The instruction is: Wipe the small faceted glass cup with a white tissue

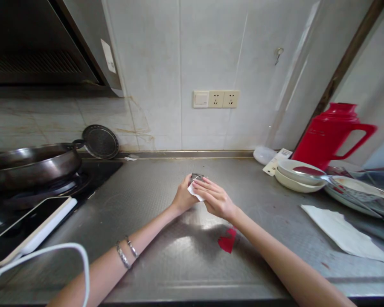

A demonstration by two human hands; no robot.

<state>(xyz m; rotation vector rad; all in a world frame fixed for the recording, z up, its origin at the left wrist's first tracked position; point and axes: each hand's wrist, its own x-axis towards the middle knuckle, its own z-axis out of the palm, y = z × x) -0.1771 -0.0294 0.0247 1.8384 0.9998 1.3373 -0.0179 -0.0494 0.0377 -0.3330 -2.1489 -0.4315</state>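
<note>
left hand (183, 197): wrapped around the far-left side of a small dark object (197, 176), fingers curled in against it, two bracelets on that wrist

right hand (215, 198): laid over the top with fingers stretched flat, pressing a bit of white tissue (193, 192) down onto the object

object: sits mid-counter (166, 256), well out from the wall, mostly hidden between both hands. Dark and roundish is all I get; can't tell what it actually is

tissue: scrunched between the palms and the object, only a corner pokes out

handling, my guess: small and light, looks rigid, so cupping it from both sides like this seems fine. Tissue is soft and flimsy, will slide or tear if dragged hard, so flat fingers beat a pinch

stove side: pan (32, 164) on the burner at left, round lid (100, 141) leaning on the wall, phone (28, 224) with a white cable (67, 256) near the edge

right side: stacked bowls (299, 179), plates (358, 194), red thermos (329, 132), a flat paper sheet (342, 232)

also: a red scrap (228, 241) lies on the counter just under the right forearm
</note>
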